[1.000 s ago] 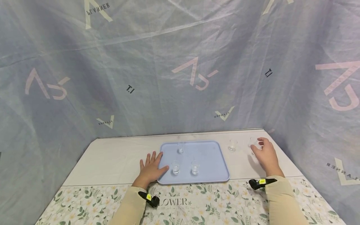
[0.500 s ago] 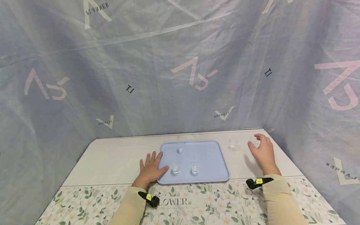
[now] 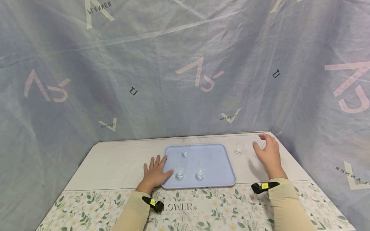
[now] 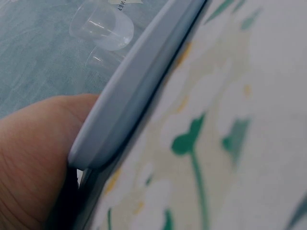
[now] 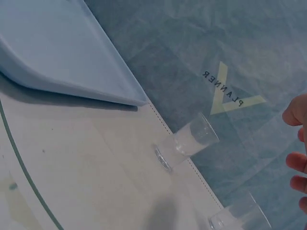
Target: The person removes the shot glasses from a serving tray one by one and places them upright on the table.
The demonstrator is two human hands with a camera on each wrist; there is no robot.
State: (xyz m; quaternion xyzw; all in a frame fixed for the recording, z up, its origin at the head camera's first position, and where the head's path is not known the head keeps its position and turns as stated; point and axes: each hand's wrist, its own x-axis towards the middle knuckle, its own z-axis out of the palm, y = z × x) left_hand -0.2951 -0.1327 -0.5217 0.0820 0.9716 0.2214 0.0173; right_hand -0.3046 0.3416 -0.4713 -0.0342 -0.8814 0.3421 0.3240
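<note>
Shot glass [image 3: 261, 144] stands upright at desk's [image 3: 121, 163] far right corner, just beyond my right hand [image 3: 268, 154]; fingers curled loosely, grasping nothing. Left hand [image 3: 154, 173] flat against tray [image 3: 215, 160].

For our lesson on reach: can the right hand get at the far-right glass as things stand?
Probably yes. The right hand is open beside the glass, fingers curved toward it, with nothing between; the other loose glass stands clear to the left.

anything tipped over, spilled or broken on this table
Nothing stands out. Three small clear glasses stand upright on the light blue plastic tray, two more upright on the table right of it. No spill or breakage shows. The right hand is at the far one.
</note>
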